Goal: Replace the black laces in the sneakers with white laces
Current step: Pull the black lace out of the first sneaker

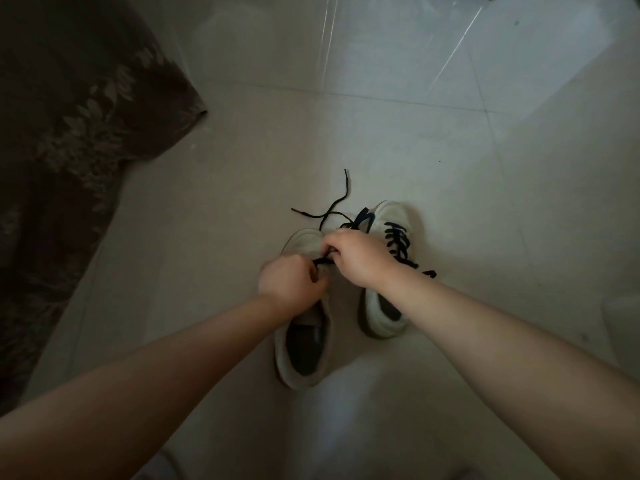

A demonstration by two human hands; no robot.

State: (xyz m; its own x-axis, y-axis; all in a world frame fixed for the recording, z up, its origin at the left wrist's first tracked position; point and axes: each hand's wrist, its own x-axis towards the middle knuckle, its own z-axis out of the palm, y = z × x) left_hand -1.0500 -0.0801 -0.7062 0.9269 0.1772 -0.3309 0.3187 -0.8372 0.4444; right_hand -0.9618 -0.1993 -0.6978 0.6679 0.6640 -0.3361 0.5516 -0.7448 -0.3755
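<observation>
Two white sneakers stand side by side on the tiled floor, toes pointing away from me. The left sneaker (301, 344) lies under both hands. My left hand (289, 280) and my right hand (355, 256) each pinch the black lace (334, 211) over its front part. The lace's loose ends trail onto the floor beyond the toe. The right sneaker (388, 271) still has its black lacing (398, 240) threaded; my right forearm crosses over its middle. No white laces are in view.
A dark brown rug with a leaf pattern (69, 150) covers the floor at the left. Pale floor tiles (485, 168) stretch ahead and to the right of the shoes.
</observation>
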